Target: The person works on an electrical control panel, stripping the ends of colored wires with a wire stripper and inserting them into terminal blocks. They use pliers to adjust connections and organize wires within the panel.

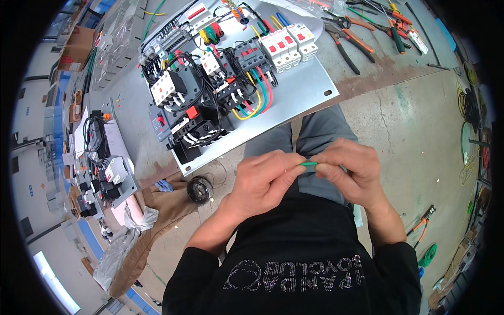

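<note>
Over my lap, my left hand and my right hand meet fingertip to fingertip. Between them is a short, thin green wire piece, pinched from both sides; its ends are hidden by my fingers. Just beyond my hands, a metal mounting plate juts over the bench edge. It carries white circuit breakers, dark contactors, a black device with a red button and bundled black wires. Yellow, green and red wires loop down from one contactor. Neither hand touches the plate.
Orange-handled pliers and a green-handled screwdriver lie at the bench's far right. A second wired plate is at the left. Below, on the floor side, are a black wire coil, an orange-handled tool and a green coil.
</note>
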{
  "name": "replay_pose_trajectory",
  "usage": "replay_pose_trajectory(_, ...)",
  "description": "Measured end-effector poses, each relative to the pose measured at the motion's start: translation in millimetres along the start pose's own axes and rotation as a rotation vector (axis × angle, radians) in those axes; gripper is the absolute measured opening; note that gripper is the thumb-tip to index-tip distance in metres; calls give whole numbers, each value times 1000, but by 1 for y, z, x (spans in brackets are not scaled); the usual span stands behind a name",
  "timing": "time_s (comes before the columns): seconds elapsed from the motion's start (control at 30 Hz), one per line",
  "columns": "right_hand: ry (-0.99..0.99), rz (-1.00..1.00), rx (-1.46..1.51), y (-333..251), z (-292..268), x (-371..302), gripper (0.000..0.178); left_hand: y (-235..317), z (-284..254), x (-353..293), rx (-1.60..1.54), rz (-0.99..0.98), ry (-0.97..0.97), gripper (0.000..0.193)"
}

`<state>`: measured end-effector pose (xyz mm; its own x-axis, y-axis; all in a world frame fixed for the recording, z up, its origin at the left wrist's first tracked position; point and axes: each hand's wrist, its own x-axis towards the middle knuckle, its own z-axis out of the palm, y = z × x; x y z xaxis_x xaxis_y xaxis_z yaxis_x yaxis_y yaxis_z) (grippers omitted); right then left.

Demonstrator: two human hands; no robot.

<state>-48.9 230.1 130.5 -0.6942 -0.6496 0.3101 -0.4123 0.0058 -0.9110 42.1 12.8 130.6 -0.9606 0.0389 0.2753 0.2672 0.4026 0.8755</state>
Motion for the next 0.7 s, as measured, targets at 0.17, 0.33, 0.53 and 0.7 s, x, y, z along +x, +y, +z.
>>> replay_pose_trajectory(0.17,27,16,6,3,1,3,21,0,4,0,-44,-55,56,16)
replay_pose_trajectory(0.33,100,-26,-39,3,6,5,29,0,6,2,-36,-70,82,16)
replay_pose_trajectory(0.53,149,-112,-172,7,11,7,25,-1,12,1,-52,-66,97,17)
replay_pose_trajectory(0.7,161,-135,-228,6,12,10,23,-8,10,3,123,29,145,16)
